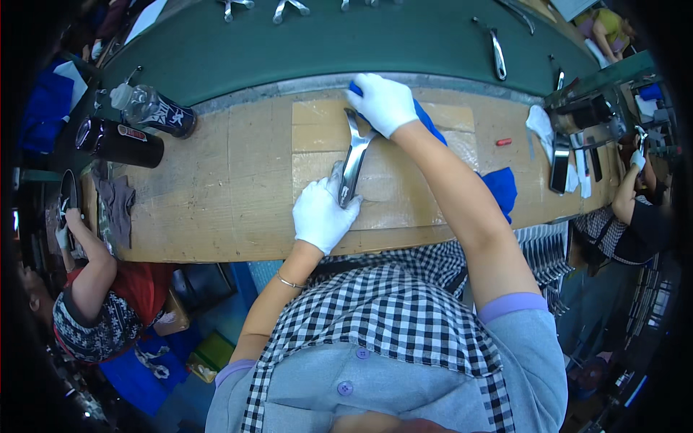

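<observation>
Both hands mostly closed — white-gloved L hand [325,219] pinching lower end of shiny silver forked metal tool [354,164] over taped tan cardboard sheet [404,195], prob to steady it — white-gloved R hand [387,106] clutching bright-blue cloth [428,122] nr tool's fork.

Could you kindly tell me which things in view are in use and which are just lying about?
Seemingly in use:
- metal tool, held by the left hand
- blue cloth, in the right hand

Seemingly just lying about:
- clear bottle
- dark tumbler
- phone
- small red object
- grey rag
</observation>
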Tool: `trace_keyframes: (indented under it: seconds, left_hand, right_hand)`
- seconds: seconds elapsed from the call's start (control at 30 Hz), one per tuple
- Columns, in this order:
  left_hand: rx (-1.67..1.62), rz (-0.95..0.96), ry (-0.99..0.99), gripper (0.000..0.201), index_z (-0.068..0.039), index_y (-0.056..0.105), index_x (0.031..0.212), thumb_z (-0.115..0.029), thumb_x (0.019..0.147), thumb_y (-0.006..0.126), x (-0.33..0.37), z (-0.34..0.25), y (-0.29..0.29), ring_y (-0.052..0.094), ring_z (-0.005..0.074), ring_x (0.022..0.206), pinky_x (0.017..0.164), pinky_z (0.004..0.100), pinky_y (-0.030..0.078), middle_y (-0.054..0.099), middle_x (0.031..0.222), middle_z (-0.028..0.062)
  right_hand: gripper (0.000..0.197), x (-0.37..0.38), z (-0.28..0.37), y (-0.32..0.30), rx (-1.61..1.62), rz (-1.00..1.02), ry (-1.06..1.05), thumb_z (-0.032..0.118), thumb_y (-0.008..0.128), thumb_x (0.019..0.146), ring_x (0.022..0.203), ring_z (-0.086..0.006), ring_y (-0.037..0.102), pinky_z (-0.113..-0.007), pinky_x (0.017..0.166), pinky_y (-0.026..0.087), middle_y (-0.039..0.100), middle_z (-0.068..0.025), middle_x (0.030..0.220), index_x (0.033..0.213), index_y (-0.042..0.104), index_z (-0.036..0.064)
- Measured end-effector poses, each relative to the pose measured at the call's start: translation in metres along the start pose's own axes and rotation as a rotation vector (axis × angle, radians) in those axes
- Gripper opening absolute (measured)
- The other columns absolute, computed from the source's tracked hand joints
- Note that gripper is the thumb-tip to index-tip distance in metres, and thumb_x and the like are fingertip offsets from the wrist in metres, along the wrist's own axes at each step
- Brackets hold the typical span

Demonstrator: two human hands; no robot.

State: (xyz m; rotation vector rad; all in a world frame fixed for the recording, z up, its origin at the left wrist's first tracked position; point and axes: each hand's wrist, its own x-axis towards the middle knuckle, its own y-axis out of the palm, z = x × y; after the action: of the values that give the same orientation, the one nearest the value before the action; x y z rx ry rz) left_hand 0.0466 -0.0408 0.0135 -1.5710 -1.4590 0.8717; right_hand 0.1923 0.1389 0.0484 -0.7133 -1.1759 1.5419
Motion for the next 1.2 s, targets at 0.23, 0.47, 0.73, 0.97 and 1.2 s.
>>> trace_keyframes:
  seconds: [0.23, 0.47, 0.73, 0.97, 1.2]
  left_hand:
    - [-0.225, 0.062, -0.167, 0.055, -0.011, 0.068, 0.129, -0.051, 0.092, 0.066, 0.021, 0.005, -0.011, 0.071, 0.0363, 0.096, 0.086, 0.0455, 0.055, 0.074, 0.104, 0.0196]
    - [-0.285, 0.236, -0.203, 0.047, -0.009, 0.076, 0.103, -0.053, 0.093, 0.063, 0.097, 0.009, -0.017, 0.070, 0.0373, 0.093, 0.081, 0.0443, 0.054, 0.074, 0.098, 0.0183]
    - [-0.161, 0.099, -0.190, 0.053, -0.009, 0.077, 0.097, -0.054, 0.100, 0.049, 0.111, 0.000, -0.006, 0.068, 0.0399, 0.097, 0.086, 0.0487, 0.052, 0.073, 0.102, 0.0186]
    - [-0.313, -0.054, -0.202, 0.043, -0.001, 0.072, 0.102, -0.043, 0.098, 0.060, 0.080, 0.000, -0.012, 0.068, 0.0409, 0.095, 0.087, 0.0484, 0.052, 0.072, 0.105, 0.0194]
    - [-0.002, 0.040, -0.014, 0.078, -0.001, 0.039, 0.155, -0.024, 0.088, 0.072, 0.014, -0.018, -0.005, 0.067, 0.0410, 0.094, 0.083, 0.0494, 0.055, 0.064, 0.109, 0.0247]
  right_hand:
    - [0.034, -0.073, 0.005, -0.004, 0.183, -0.180, -0.019, 0.038, 0.073, 0.089, 0.089, -0.0385, 0.070, -0.046, 0.076, 0.055, 0.070, -0.0178, 0.094, 0.100, 0.065, 0.0065]
    - [0.015, -0.081, -0.010, 0.034, 0.202, -0.272, 0.119, 0.024, 0.071, 0.090, 0.082, -0.0380, 0.069, -0.047, 0.072, 0.056, 0.069, -0.0160, 0.087, 0.092, 0.066, 0.0098]
    - [0.013, -0.080, -0.020, 0.026, 0.184, -0.294, 0.135, 0.022, 0.067, 0.092, 0.083, -0.0360, 0.068, -0.048, 0.071, 0.055, 0.067, -0.0133, 0.090, 0.095, 0.063, 0.0098]
    - [0.025, -0.110, -0.015, 0.004, 0.224, -0.274, 0.045, 0.030, 0.074, 0.088, 0.077, -0.0336, 0.069, -0.044, 0.069, 0.055, 0.068, -0.0123, 0.085, 0.096, 0.066, 0.0072]
    - [0.038, -0.160, -0.026, -0.008, -0.117, -0.148, -0.148, 0.028, 0.074, 0.080, 0.102, -0.0314, 0.060, -0.046, 0.084, 0.046, 0.065, -0.0101, 0.110, 0.116, 0.069, 0.0158]
